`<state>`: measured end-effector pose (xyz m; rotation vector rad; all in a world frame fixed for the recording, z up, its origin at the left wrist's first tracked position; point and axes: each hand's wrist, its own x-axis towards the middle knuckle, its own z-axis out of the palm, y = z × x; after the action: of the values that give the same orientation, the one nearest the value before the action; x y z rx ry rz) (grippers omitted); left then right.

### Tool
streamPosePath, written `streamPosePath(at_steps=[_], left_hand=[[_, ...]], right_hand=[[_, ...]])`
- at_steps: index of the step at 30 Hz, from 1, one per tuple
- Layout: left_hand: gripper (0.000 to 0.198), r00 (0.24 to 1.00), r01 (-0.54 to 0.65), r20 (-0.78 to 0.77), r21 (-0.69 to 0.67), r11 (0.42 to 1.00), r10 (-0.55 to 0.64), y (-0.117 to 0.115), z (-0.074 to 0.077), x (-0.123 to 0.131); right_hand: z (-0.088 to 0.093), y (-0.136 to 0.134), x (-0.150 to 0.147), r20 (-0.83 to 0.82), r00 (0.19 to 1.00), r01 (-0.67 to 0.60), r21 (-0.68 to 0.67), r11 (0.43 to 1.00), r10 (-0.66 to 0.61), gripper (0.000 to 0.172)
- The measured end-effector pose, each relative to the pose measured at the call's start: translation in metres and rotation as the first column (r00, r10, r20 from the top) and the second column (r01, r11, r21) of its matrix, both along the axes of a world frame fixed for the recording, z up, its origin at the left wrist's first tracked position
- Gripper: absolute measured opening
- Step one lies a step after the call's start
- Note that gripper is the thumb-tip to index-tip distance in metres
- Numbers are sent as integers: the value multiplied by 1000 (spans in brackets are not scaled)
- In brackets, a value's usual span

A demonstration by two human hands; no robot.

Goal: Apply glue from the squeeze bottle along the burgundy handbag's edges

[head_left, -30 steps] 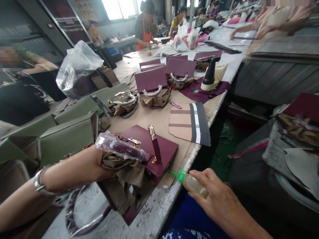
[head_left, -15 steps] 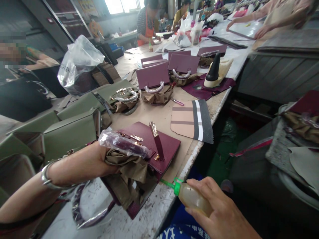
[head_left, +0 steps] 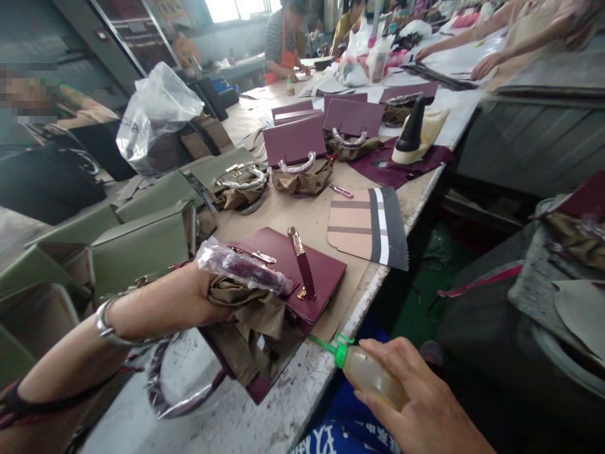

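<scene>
A maroon handbag [head_left: 326,268] lies on the table with its flap spread away from me. My left hand [head_left: 201,293] is closed around its bunched brown lining [head_left: 258,312], beside a plastic-wrapped handle [head_left: 248,268]; some of its fingers are hidden in the cloth. A second wrapped handle [head_left: 163,403] hangs out toward me. Upright on the flap stands a short strap [head_left: 302,265] with a gold end. In my right hand [head_left: 411,384] is a squeeze bottle [head_left: 371,375] of cloudy yellowish liquid. Its green nozzle [head_left: 324,343] points at the bag's open edge, where contact cannot be made out.
Green bag bodies [head_left: 142,249] crowd the left. Mauve bags [head_left: 295,139] with wrapped handles stand farther back. A striped panel [head_left: 359,227] and a pink cutter [head_left: 341,191] lie beyond the handbag. A black cone [head_left: 410,132] stands on maroon material. Co-workers are around the table.
The view has shifted slightly. Both hands keep their holds, and the nozzle stays by the bag's edge. At the far right, a co-worker's hands have moved left along a dark strip.
</scene>
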<state>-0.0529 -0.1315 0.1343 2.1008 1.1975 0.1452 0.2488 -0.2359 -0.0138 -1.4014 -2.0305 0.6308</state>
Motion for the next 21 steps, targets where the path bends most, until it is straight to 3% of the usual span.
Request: streamPosePath(at_steps=[3,7,14,19,21], left_hand=[[41,999,-33,-3,-47,998,33,-1,-1,-1],[38,999,-7,-52,-15,1000,6,-2,1,2],[35,998,44,-35,16,999,-44,-1,1,1],[44,993,-52,-107,-50,997,46,-4,0,-2],[48,988,-89,-131,-88,992,77,-5,0,-2]], right_hand=[[-1,0,1,10,1000,-16,18,1000,15,50],[-4,3,0,56,997,59,-14,998,-58,41],[17,-10,-6,-36,993,-109,-1,994,109,51],[13,-9,-6,33,999,-32,35,999,31,44],[14,-10,-6,28,997,-71,30,997,70,45]])
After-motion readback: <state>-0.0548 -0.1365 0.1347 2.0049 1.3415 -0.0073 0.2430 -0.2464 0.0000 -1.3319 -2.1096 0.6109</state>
